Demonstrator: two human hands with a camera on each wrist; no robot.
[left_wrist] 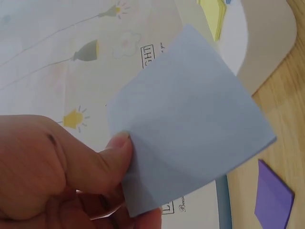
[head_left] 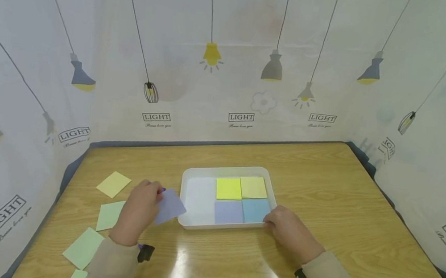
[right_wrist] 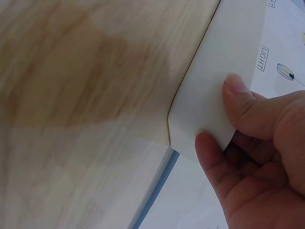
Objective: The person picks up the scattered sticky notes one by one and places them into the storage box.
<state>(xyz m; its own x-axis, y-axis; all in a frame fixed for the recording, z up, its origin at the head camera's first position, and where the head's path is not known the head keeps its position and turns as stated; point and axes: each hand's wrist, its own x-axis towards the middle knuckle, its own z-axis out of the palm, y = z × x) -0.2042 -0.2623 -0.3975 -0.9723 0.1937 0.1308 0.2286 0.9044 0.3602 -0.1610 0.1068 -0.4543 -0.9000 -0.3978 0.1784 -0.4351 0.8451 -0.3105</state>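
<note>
My left hand (head_left: 137, 209) pinches a pale lavender sticky note pad (head_left: 170, 206) between thumb and fingers, holding it by one corner. In the left wrist view the thumb lies on the face of that pad (left_wrist: 190, 119). Just right of it stands a white tray (head_left: 199, 204). My right hand (head_left: 292, 230) grips the tray's near right corner; the right wrist view has the thumb on its outer wall (right_wrist: 205, 95). Inside the tray's right part lie a bright yellow pad (head_left: 228, 189), a pale yellow pad (head_left: 253, 187), a lavender pad (head_left: 229, 212) and a blue pad (head_left: 255, 210).
Left of the tray, a pale yellow pad (head_left: 114, 184) and pale green pads (head_left: 84, 247) lie on the wooden table (head_left: 324, 180). A deep purple pad (left_wrist: 274, 198) rests on the table, mostly behind the left hand in the head view. A patterned curtain (head_left: 228, 81) surrounds the table's back and sides.
</note>
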